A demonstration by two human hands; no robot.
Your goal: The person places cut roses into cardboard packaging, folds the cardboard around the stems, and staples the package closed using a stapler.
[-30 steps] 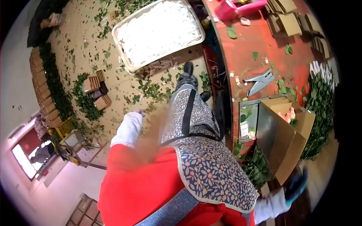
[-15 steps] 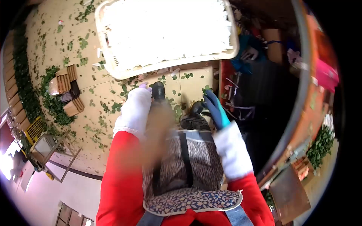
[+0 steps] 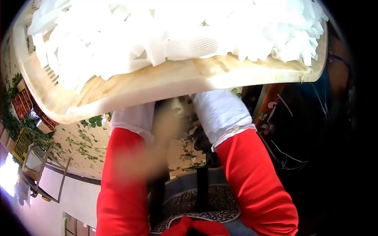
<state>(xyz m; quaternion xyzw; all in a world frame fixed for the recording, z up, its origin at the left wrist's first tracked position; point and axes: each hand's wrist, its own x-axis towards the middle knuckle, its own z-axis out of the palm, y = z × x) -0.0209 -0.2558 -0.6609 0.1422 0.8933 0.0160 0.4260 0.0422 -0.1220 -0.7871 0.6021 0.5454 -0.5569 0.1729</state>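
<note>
A large off-white plastic crate [image 3: 157, 88] fills the upper part of the view, its near rim tilted, lower on the left. It is heaped with white mesh-textured pieces [image 3: 193, 45], much of them washed out by glare. Both my arms reach under the near side of the crate, which is raised off the floor. Only the white cuffs show: the left cuff [image 3: 132, 118] and the right cuff [image 3: 222, 114]. My left hand and my right hand are hidden behind the crate as they bear it, so their fingers cannot be seen.
Green leaves [image 3: 84, 147] litter the tiled floor. At left are packed boxes [image 3: 23, 104], a yellow crate [image 3: 21, 143] and a metal-framed stand [image 3: 43, 169]. A dark area with loose white straps [image 3: 289, 153] lies at right. A tan blur [image 3: 157, 137] crosses my left forearm.
The crate has come up and much closer, now covering the top of the view. Both hands have moved forward beneath its near side and out of sight.
</note>
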